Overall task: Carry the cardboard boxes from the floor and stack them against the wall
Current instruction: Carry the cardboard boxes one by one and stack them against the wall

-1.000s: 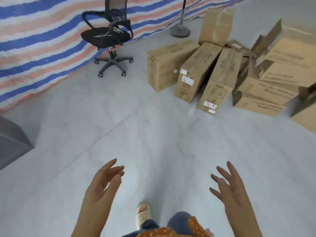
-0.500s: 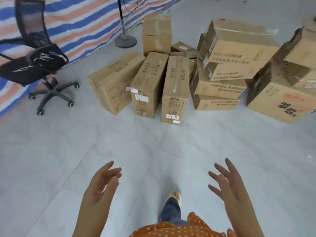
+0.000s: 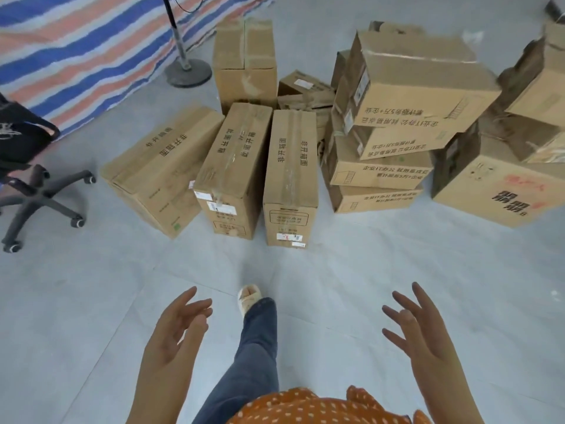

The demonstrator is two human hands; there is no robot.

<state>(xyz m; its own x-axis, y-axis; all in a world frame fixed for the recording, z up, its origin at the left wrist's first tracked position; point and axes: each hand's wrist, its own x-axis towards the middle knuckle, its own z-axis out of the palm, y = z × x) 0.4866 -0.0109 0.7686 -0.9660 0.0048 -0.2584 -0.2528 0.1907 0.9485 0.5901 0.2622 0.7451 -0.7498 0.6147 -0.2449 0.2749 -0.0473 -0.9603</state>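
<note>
Your left hand (image 3: 175, 330) and right hand (image 3: 419, 332) hang out in front of you, palms facing each other, fingers spread and loose, holding nothing. The boxes (image 3: 290, 179) lie ahead on the floor (image 3: 91, 301): three long ones side by side, with stacks (image 3: 397, 117) to their right. An office chair (image 3: 27, 179) stands at your left, before a striped tarp (image 3: 76, 41).

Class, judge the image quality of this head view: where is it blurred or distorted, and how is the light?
Head view: soft, even light, faint shadows; boxes on the right smear with motion blur; wide-angle bends the floor edges; centre box print stays readable.
</note>
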